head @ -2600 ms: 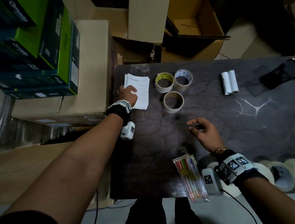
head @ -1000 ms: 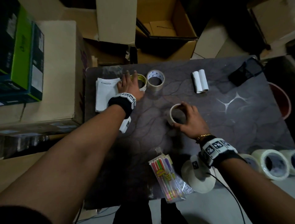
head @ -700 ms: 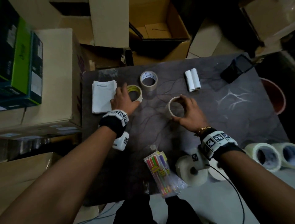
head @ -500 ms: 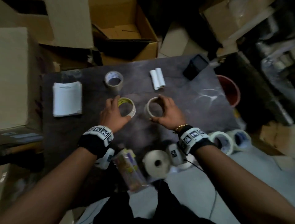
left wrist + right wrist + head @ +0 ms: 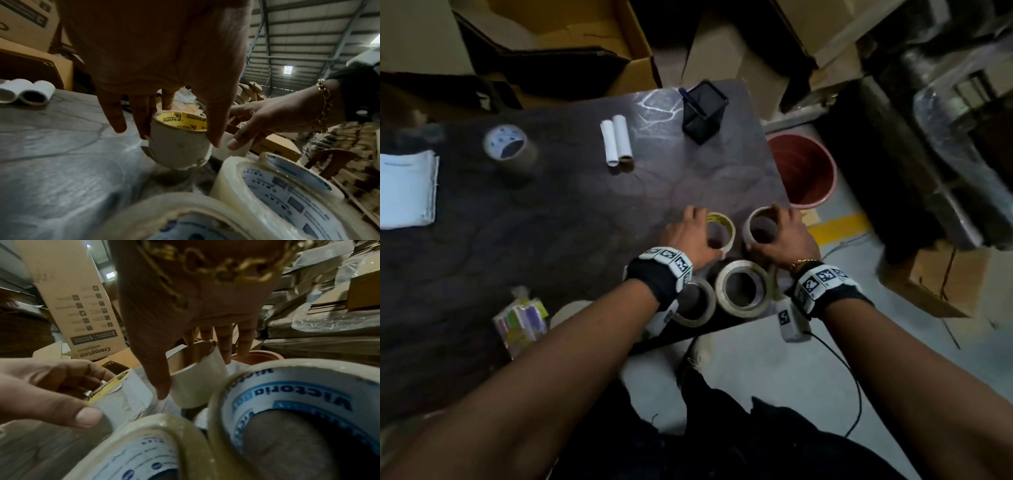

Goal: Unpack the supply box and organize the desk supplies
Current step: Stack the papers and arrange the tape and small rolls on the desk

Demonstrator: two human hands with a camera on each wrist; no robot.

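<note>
My left hand [image 5: 705, 236] grips a tape roll with a yellow printed core [image 5: 720, 228] from above, thumb and fingers round its rim [image 5: 179, 142]. Right beside it my right hand [image 5: 774, 233] grips a plain beige tape roll [image 5: 758, 228] the same way [image 5: 197, 379]. Both rolls are near the front right corner of the dark marbled table [image 5: 551, 222]. Two larger clear tape rolls [image 5: 743, 287] with blue-printed cores lie just in front of them at the table's edge, one partly under my left wrist.
A tape roll with a blue-printed core [image 5: 508, 147], two white paper rolls [image 5: 616, 142], a black mesh pen holder [image 5: 705, 111], a white paper stack [image 5: 405, 190] and a pack of coloured pens [image 5: 522, 320] lie on the table. A red bucket [image 5: 803, 171] stands off its right edge.
Both hands took a tape roll each from the back left and brought them to the front right corner, beside the clear rolls. The head view swung right.
</note>
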